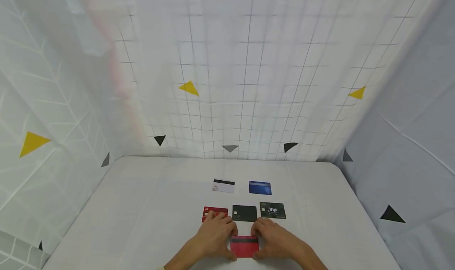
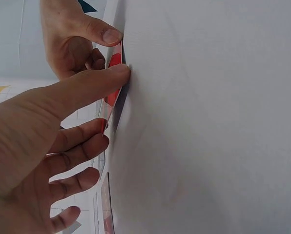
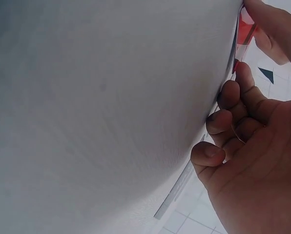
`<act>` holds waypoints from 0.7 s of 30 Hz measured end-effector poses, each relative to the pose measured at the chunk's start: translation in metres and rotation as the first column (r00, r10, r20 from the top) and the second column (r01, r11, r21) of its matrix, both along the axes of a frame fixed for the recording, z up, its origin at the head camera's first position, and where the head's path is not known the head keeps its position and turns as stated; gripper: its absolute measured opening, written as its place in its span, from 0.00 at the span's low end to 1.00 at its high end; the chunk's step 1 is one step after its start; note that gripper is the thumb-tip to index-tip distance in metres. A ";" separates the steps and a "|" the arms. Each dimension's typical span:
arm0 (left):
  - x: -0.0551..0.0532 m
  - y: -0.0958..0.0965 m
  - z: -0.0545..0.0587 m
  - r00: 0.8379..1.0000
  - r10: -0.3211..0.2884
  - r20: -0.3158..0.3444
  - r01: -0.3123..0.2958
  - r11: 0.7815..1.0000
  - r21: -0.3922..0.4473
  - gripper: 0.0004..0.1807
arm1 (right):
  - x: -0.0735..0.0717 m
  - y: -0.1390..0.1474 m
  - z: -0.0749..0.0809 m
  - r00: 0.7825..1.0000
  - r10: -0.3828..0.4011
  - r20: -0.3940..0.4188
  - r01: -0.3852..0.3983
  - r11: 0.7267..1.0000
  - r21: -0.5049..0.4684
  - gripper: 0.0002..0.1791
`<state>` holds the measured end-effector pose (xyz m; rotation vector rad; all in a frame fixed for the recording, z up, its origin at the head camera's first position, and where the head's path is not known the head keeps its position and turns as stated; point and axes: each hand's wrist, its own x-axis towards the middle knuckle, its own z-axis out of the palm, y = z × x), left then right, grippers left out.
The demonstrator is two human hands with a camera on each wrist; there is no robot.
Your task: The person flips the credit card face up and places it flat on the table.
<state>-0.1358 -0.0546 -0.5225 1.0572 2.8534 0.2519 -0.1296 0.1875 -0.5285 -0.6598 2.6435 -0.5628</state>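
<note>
The grip of the left hand [image 1: 214,235] is closed on the left end of a pink-red card [image 1: 244,248], thumb at the near corner and fingertips at the far one, and the right hand [image 1: 276,239] pinches the right end in the same way; in the left wrist view the left hand's outer fingers curve loosely alongside. The pink-red card, its dark stripe facing up, is just on the near side of the black card [image 1: 244,213], apart from it; whether it lies fully flat on the bench [image 1: 156,214] or is slightly lifted, I cannot tell. The black card, which bears a chip, lies flat, with fingers of both hands near its two near corners. Just left of the black card is a red card [image 1: 222,210]; the left hand's fingers stand in front of its near part, and whether they touch it cannot be made out. Just right of the black card lies a dark green card [image 1: 273,211] printed "Vip". Beyond the black card, towards its left, is a white card [image 1: 223,187] with a black stripe; beyond it towards the right is a blue card [image 1: 260,188]. Well beyond the black card hangs a white sheet [image 1: 273,116] with grid lines and triangles [image 1: 190,89].
</note>
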 end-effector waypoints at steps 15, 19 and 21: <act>-0.009 -0.005 0.002 0.997 0.020 -0.070 -0.014 0.997 0.081 0.26 | -0.003 0.003 0.003 0.994 0.027 -0.102 -0.029 1.000 -0.012 0.32; -0.011 -0.006 0.003 0.994 0.028 -0.104 -0.017 0.994 0.105 0.26 | -0.004 0.005 0.006 0.989 0.000 -0.145 -0.005 0.999 -0.033 0.32; -0.013 -0.007 0.003 0.995 0.037 -0.095 -0.027 0.994 0.108 0.27 | -0.005 0.005 0.008 0.987 -0.019 -0.162 0.011 0.999 -0.048 0.32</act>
